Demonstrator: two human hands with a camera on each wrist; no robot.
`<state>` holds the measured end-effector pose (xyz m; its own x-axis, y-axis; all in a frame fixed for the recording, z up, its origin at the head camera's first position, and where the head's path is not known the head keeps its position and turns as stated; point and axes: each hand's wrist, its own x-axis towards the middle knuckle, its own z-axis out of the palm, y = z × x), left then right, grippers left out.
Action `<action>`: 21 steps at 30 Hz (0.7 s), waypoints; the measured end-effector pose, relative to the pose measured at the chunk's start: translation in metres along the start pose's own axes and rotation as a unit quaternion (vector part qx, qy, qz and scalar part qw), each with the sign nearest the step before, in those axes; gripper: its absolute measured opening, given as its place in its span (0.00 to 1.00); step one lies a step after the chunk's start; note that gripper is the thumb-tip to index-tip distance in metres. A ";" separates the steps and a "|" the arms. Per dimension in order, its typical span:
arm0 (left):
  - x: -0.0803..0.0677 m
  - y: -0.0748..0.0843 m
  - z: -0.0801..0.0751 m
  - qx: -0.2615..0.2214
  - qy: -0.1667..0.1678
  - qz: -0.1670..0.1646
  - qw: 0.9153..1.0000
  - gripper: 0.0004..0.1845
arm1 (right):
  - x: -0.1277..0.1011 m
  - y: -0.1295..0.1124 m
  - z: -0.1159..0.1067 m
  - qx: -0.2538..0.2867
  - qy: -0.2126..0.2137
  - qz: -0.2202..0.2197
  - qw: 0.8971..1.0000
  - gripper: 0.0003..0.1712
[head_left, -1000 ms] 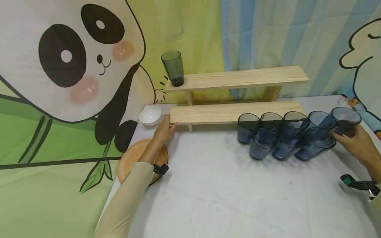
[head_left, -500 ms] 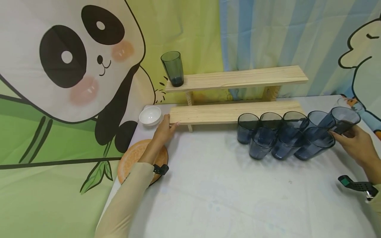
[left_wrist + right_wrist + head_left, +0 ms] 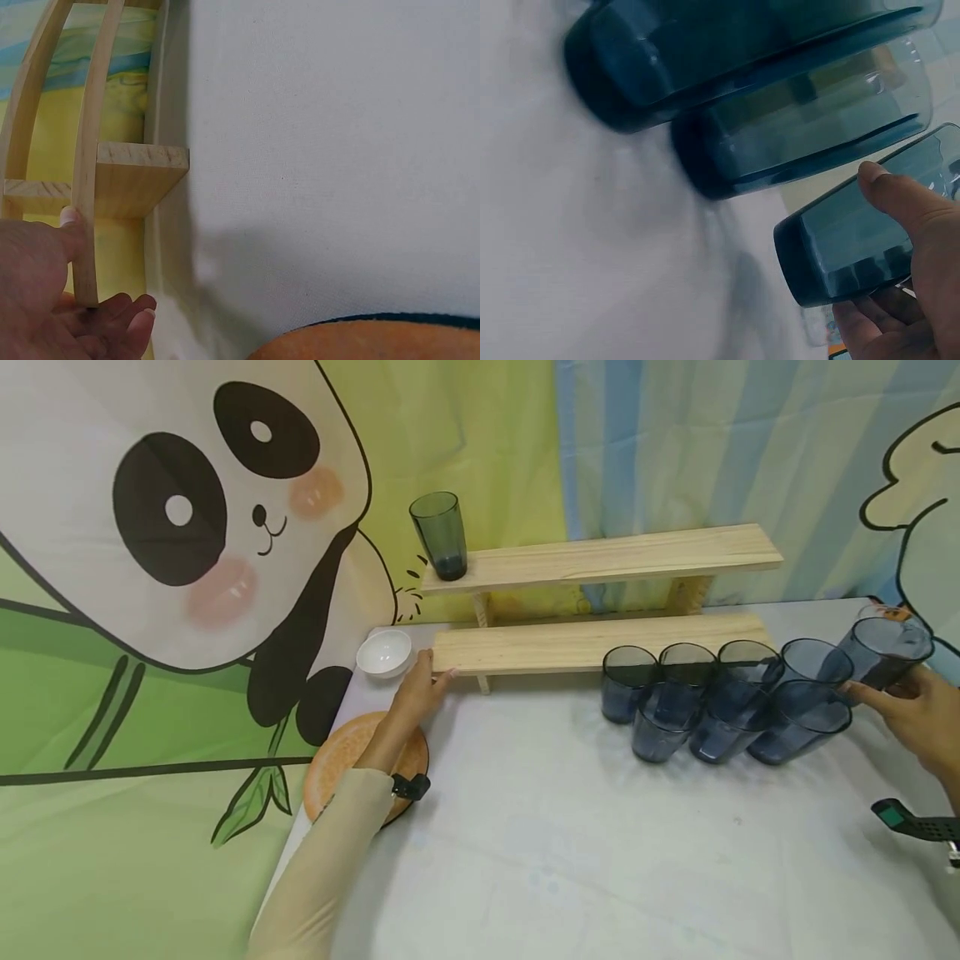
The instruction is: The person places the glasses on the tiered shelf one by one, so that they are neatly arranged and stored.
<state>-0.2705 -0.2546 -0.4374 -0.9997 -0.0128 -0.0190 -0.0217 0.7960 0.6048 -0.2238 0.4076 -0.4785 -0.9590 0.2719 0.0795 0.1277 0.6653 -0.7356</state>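
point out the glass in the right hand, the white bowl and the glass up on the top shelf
held glass [image 3: 885, 652], head view, on its side wall
white bowl [image 3: 384, 652], head view, on its inside
shelf glass [image 3: 440, 535], head view, mid wall

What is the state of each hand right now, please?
Left hand: grips the left end of the lower pale wooden shelf board.
Right hand: holds a dark blue see-through plastic tumbler, lifted at the row's right end.

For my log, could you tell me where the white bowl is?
Head view, far left: the white bowl sits beside the lower shelf's left end, just beyond the left hand.
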 end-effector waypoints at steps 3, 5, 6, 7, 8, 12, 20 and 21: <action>0.000 0.000 0.000 0.000 -0.001 -0.003 1.000 0.40 | 0.004 -0.006 -0.007 0.025 0.009 -0.013 1.000 0.40; 0.000 -0.001 0.000 0.000 -0.002 -0.003 1.000 0.40 | 0.008 -0.012 -0.012 0.045 0.014 -0.018 0.999 0.42; -0.001 -0.001 0.000 0.000 -0.003 -0.002 1.000 0.40 | 0.010 -0.015 -0.015 0.047 0.018 -0.019 0.999 0.42; -0.001 -0.001 -0.001 -0.001 -0.004 -0.003 1.000 0.40 | 0.012 -0.020 -0.017 0.053 0.021 -0.022 0.998 0.41; -0.001 -0.002 -0.001 -0.003 -0.003 -0.003 1.000 0.41 | 0.014 -0.025 -0.020 0.055 0.024 -0.025 0.998 0.41; -0.003 -0.003 -0.003 -0.006 -0.005 -0.002 1.000 0.41 | 0.022 -0.044 -0.032 0.058 0.030 -0.034 0.997 0.40; 0.000 -0.003 -0.003 -0.003 -0.008 0.010 1.000 0.41 | 0.031 -0.077 -0.046 0.068 0.049 -0.048 0.995 0.38; 0.000 -0.004 -0.002 -0.002 -0.007 0.012 1.000 0.41 | 0.031 -0.081 -0.047 0.077 0.042 -0.050 0.995 0.37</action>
<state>-0.2708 -0.2591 -0.4377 -0.9998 0.0147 -0.0168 0.0015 0.7940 0.6079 -0.2521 0.3953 -0.3850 -0.9397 0.2711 0.2085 -0.0135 0.5798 -0.8147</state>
